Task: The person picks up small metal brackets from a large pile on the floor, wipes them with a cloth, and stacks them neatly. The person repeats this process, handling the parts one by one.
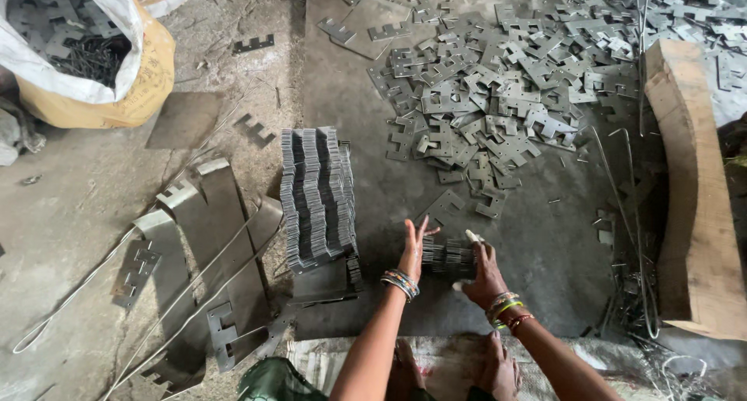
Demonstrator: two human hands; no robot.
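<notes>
Low in the middle, the left hand, fingers spread flat, and the right hand, fingers curled, squeeze a small stack of thin grey notched metal plates between them.

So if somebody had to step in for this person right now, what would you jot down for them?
Left hand: open, fingers spread, pressed flat against the left side of a small stack of metal plates standing on edge on the floor.
Right hand: against the stack's right side, squaring it up; grip unclear.
Done: a tall stack of plates stands just left of the hands.
Left: a big loose pile of flat notched plates lies spread on the floor beyond the hands, unstacked.
Nearby: a sack with more metal pieces at far left, a wooden block at right.
</notes>
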